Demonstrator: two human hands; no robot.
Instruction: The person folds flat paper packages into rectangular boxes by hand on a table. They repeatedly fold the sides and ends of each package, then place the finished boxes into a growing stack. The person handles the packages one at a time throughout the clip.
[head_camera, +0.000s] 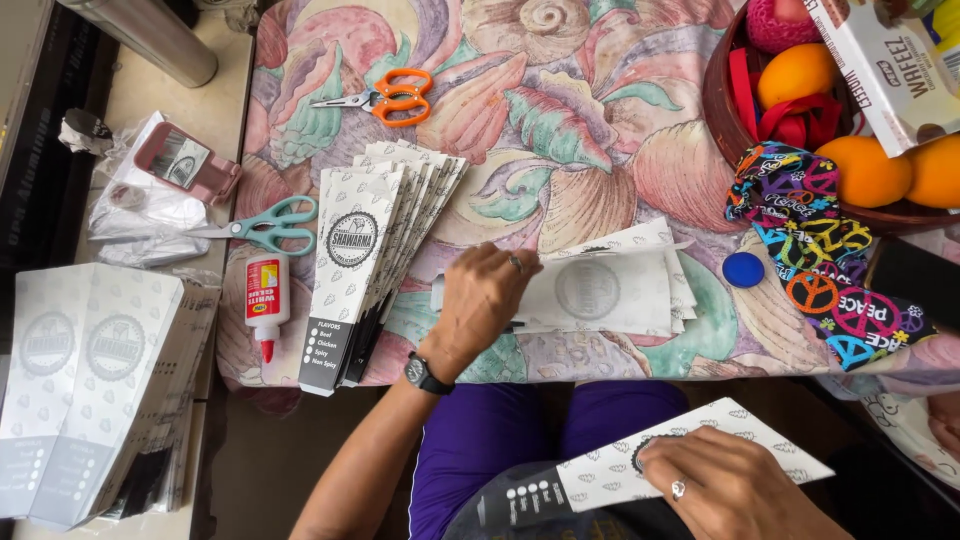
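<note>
The left hand (480, 305) is pressing flat, fingers spread and grasping nothing, on the stack of flat printed paper sleeves (610, 285) lying on the table. The right hand (725, 490) is resting open-palmed on a single folded paper sleeve (690, 450) in the lap. A glue bottle (265, 305) is lying well left of the left hand, beyond a fanned pile of finished sleeves (375, 250).

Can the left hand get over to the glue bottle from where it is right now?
Probably yes. The left hand rests on the flat paper stack, and the glue bottle lies further left. Only the fanned pile of folded sleeves lies between, low enough to reach across.
</note>
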